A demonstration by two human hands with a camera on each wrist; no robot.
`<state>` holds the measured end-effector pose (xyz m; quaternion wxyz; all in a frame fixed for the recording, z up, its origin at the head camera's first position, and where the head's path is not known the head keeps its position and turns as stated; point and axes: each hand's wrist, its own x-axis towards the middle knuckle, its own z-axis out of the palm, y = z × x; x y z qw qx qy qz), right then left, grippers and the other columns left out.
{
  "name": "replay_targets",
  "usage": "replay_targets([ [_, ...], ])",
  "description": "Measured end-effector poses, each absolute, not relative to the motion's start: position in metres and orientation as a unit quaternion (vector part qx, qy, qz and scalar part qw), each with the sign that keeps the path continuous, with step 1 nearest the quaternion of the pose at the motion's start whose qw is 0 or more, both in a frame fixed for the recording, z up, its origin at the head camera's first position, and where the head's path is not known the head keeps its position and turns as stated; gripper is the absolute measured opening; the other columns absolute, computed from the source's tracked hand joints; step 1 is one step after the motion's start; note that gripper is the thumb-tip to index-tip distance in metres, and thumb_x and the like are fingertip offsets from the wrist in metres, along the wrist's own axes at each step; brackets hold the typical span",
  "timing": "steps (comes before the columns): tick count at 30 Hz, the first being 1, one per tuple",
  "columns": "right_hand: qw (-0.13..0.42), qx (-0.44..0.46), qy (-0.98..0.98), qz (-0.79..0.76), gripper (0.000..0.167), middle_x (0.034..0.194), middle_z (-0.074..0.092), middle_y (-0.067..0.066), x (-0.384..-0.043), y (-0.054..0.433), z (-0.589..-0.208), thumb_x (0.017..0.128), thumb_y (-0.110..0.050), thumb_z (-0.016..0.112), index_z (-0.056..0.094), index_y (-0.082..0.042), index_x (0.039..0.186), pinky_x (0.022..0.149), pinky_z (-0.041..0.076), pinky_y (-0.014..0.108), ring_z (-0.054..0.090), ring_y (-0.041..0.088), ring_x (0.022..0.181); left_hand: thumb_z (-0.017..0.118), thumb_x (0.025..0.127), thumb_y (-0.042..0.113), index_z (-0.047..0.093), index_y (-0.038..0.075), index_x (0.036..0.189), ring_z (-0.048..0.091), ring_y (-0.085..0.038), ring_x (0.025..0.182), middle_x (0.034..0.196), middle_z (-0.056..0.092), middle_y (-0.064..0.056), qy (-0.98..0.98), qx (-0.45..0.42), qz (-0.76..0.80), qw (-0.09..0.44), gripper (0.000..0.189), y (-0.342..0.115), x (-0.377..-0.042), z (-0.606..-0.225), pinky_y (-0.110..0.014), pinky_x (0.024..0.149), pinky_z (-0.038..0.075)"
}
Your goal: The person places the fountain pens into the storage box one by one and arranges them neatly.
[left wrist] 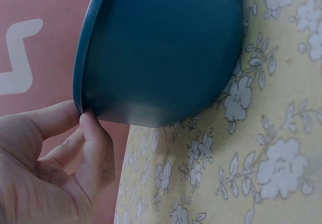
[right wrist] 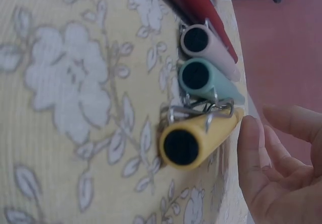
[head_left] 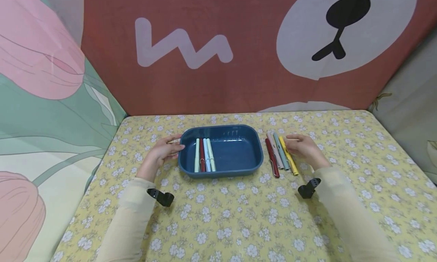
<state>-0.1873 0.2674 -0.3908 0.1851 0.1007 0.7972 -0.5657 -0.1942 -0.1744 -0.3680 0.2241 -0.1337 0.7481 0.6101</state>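
Observation:
At the left end of a dark blue tray (head_left: 235, 155), my left hand (head_left: 164, 152) pinches the rim between thumb and finger; the left wrist view shows this grip on the tray's edge (left wrist: 79, 78). Inside the tray, toward its left, lie several pens side by side: pale green ones, a dark red pen (head_left: 202, 155) and a light blue pen (head_left: 206, 155). Right of the tray, my right hand (head_left: 304, 148) is beside a yellow pen (head_left: 288, 155), fingers loosely bent and holding nothing. Next to that pen lie a teal pen (head_left: 280, 152), a pale pink pen (head_left: 275, 150) and a red pen (head_left: 272, 157).
A yellow flowered cloth (head_left: 225, 216) covers the table. Behind it rises a reddish-brown printed backdrop (head_left: 252, 87), and a floral curtain (head_left: 51, 121) hangs at the left. Small black cameras (head_left: 164, 198) sit on both wrists.

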Motion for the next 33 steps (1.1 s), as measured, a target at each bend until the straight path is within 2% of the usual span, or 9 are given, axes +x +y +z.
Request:
replay_targets([
  [5, 0.187, 0.104, 0.799, -0.563, 0.061, 0.123, 0.054, 0.007, -0.1871, 0.2698, -0.3925, 0.099, -0.020, 0.051, 0.025, 0.000, 0.150, 0.081, 0.053, 0.016, 0.060, -0.006, 0.083, 0.057, 0.096, 0.011, 0.033, 0.019, 0.150, 0.056, 0.001, 0.064, 0.147, 0.034, -0.015, 0.749, -0.132, 0.609, 0.225, 0.060, -0.1743, -0.1941, -0.3680, -0.014, 0.058, 0.052],
  [10, 0.189, 0.101, 0.801, -0.559, 0.061, 0.118, 0.057, 0.002, -0.1858, 0.2728, -0.3951, 0.099, -0.022, 0.052, 0.026, 0.000, 0.150, 0.082, 0.053, 0.016, 0.060, -0.007, 0.084, 0.057, 0.096, 0.011, 0.033, 0.020, 0.150, 0.056, 0.001, 0.064, 0.147, 0.034, -0.015, 0.753, -0.131, 0.605, 0.224, 0.060, -0.1744, -0.1937, -0.3675, -0.014, 0.058, 0.052],
  [17, 0.192, 0.091, 0.808, -0.549, 0.059, 0.134, 0.050, 0.017, -0.1852, 0.2740, -0.3986, 0.100, -0.020, 0.051, 0.028, 0.001, 0.149, 0.083, 0.053, 0.015, 0.059, -0.008, 0.084, 0.057, 0.096, 0.011, 0.033, 0.020, 0.150, 0.056, 0.001, 0.066, 0.148, 0.033, -0.014, 0.752, -0.132, 0.605, 0.227, 0.060, -0.1752, -0.1939, -0.3677, -0.013, 0.059, 0.051],
  [21, 0.196, 0.089, 0.809, -0.548, 0.058, 0.138, 0.046, 0.021, -0.1856, 0.2741, -0.3995, 0.100, -0.018, 0.050, 0.028, 0.002, 0.149, 0.083, 0.054, 0.015, 0.059, -0.009, 0.084, 0.057, 0.096, 0.012, 0.033, 0.020, 0.150, 0.056, 0.001, 0.065, 0.148, 0.033, -0.015, 0.752, -0.134, 0.605, 0.226, 0.060, -0.1749, -0.1938, -0.3678, -0.014, 0.059, 0.052],
  [29, 0.199, 0.099, 0.830, -0.512, 0.055, 0.121, 0.058, 0.011, -0.1887, 0.2701, -0.3996, 0.099, -0.015, 0.052, 0.032, 0.005, 0.146, 0.081, 0.055, 0.018, 0.059, -0.006, 0.079, 0.056, 0.096, 0.011, 0.035, 0.021, 0.150, 0.052, 0.001, 0.063, 0.145, 0.035, -0.014, 0.758, -0.134, 0.599, 0.220, 0.058, -0.1742, -0.1942, -0.3695, -0.014, 0.057, 0.051],
  [33, 0.199, 0.099, 0.840, -0.495, 0.054, 0.123, 0.057, 0.016, -0.1902, 0.2680, -0.3998, 0.097, -0.015, 0.054, 0.035, 0.006, 0.143, 0.083, 0.056, 0.022, 0.060, -0.003, 0.080, 0.057, 0.096, 0.011, 0.035, 0.021, 0.149, 0.051, 0.001, 0.061, 0.141, 0.037, -0.013, 0.758, -0.134, 0.600, 0.219, 0.058, -0.1741, -0.1943, -0.3699, -0.014, 0.057, 0.051],
])
